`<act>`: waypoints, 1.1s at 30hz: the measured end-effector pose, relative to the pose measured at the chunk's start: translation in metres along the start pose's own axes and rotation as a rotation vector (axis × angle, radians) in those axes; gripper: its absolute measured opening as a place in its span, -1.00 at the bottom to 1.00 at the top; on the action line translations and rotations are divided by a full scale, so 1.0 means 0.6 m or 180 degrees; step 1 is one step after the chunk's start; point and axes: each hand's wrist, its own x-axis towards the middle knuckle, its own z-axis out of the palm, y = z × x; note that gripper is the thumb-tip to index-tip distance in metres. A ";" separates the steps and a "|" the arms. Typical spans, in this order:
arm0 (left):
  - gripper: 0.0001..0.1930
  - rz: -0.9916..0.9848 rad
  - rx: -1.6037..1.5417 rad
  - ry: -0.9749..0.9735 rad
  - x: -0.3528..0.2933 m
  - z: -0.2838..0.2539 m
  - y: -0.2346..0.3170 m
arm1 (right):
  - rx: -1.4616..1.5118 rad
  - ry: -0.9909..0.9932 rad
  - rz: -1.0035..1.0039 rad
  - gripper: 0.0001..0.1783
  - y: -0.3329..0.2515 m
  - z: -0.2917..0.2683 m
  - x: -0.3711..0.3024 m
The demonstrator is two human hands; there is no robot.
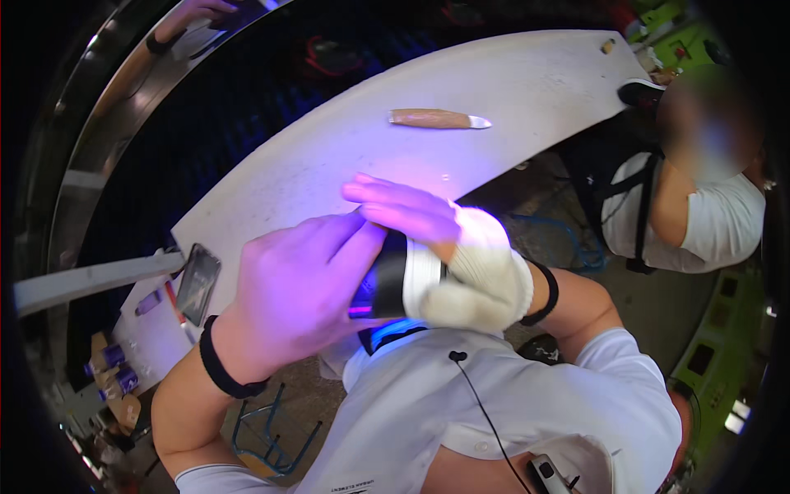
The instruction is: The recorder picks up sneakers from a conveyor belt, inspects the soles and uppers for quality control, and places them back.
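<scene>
My left hand (288, 284) is bare, its fingers closed and bent toward the right. Over its fingertips lie the fingers of my right hand (428, 222), which wears a white knitted glove (490, 267) that leaves the fingers bare. Between the hands, close to my chest, is a black object (383, 280) with a bright violet line near its lower edge. A ribbed white piece (424, 276) shows beside it. My hands cover most of the object, so its kind cannot be told. Beyond them, a knife (436, 119) with a brown handle and short pale blade lies on the table.
The curved white table (527, 82) stretches from left to far right. A phone (199, 284) lies at its left end beside a grey metal bar (103, 280). Another person (683, 206) sits at the right. A blue stool frame (276, 432) stands on the floor at lower left.
</scene>
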 end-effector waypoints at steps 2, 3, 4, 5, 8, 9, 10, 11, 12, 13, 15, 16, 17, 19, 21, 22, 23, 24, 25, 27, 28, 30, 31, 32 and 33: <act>-0.08 -0.0062 -0.0220 0.0036 -0.036 -0.026 -0.022 | -0.0059 0.0160 -0.0089 -0.02 -0.002 0.030 -0.013; 0.10 -0.0341 -0.0536 -0.0155 -0.068 -0.053 -0.030 | -0.0077 0.0097 0.0031 0.05 0.002 0.041 -0.020; 0.19 -0.0905 -0.2014 0.0025 -0.093 -0.040 -0.023 | -0.0620 0.0246 -0.0059 0.12 0.024 0.057 -0.018; 0.11 -0.1231 -0.2450 0.0223 -0.118 -0.022 -0.021 | -0.0999 -0.0033 0.0356 0.17 0.046 0.065 -0.019; -0.18 -0.2152 -0.2314 0.0798 -0.189 0.042 -0.015 | -0.1344 -0.0672 0.1076 0.03 0.114 0.116 -0.026; -0.32 -0.2360 -0.2246 0.1004 -0.205 0.063 -0.013 | -0.1404 -0.0649 0.0763 -0.04 0.131 0.129 -0.033; -0.32 -0.2364 -0.2265 0.1093 -0.219 0.073 -0.016 | -0.1326 -0.0472 0.0602 -0.11 0.146 0.140 -0.038; -0.38 -0.2410 -0.2275 0.1163 -0.226 0.082 -0.017 | -0.1320 -0.0496 0.0670 -0.11 0.156 0.148 -0.040; -0.43 -0.2355 -0.2212 0.1385 -0.228 0.087 -0.018 | -0.1199 -0.0350 0.0421 -0.09 0.160 0.155 -0.042; -0.47 -0.2374 -0.2277 0.1395 -0.228 0.084 -0.018 | -0.1132 -0.0117 0.0143 -0.07 0.160 0.154 -0.039; -0.43 -0.2214 -0.2237 0.1288 -0.220 0.069 -0.016 | -0.1128 -0.0175 -0.0083 -0.14 0.143 0.138 -0.027; -0.32 -0.1932 -0.2177 0.1244 -0.215 0.060 -0.012 | -0.1329 -0.0115 -0.0364 -0.19 0.130 0.120 -0.017; -0.14 -0.1715 -0.2427 0.1326 -0.211 0.051 -0.008 | -0.1398 0.0215 -0.0807 -0.24 0.117 0.095 0.000; 0.03 -0.1162 -0.3644 0.2003 -0.206 0.040 0.000 | -0.2102 0.0742 -0.1589 -0.37 0.085 0.028 0.039; -0.09 -0.1154 -0.3870 0.2787 -0.208 0.038 0.004 | -0.2544 0.0953 -0.1880 -0.48 0.055 -0.064 0.085; -0.09 -0.1166 -0.3865 0.2768 -0.213 0.041 0.003 | -0.2968 0.0872 -0.1715 -0.48 0.038 -0.114 0.114; -0.15 -0.1324 -0.3769 0.2738 -0.218 0.045 0.003 | -0.2852 0.1446 -0.2046 -0.40 0.023 -0.159 0.152; -0.21 -0.1689 -0.3738 0.2784 -0.223 0.051 0.002 | -0.3059 0.1716 -0.2074 -0.32 0.004 -0.202 0.192; -0.21 -0.1476 -0.3678 0.2721 -0.228 0.058 0.001 | -0.3316 0.2275 -0.2257 -0.24 -0.015 -0.245 0.238; -0.30 -0.1865 -0.3558 0.2483 -0.235 0.071 0.004 | -0.3439 0.2796 -0.1810 -0.28 -0.057 -0.319 0.351; -0.32 -0.2105 -0.3520 0.2395 -0.237 0.076 0.006 | -0.3859 0.2753 -0.1300 -0.31 -0.083 -0.355 0.411; -0.33 -0.2251 -0.3602 0.2391 -0.234 0.085 0.013 | -0.4076 0.2584 -0.0957 -0.63 -0.121 -0.392 0.530; -0.34 -0.2337 -0.3712 0.2323 -0.230 0.089 0.017 | -0.3975 0.2470 -0.1129 -0.65 -0.132 -0.397 0.581; -0.34 -0.2401 -0.3676 0.2341 -0.225 0.091 0.021 | -0.3874 0.2350 -0.1294 -0.67 -0.144 -0.400 0.627; -0.35 -0.2279 -0.3590 0.2275 -0.221 0.093 0.025 | -0.3801 0.2181 -0.1325 -0.45 -0.142 -0.387 0.657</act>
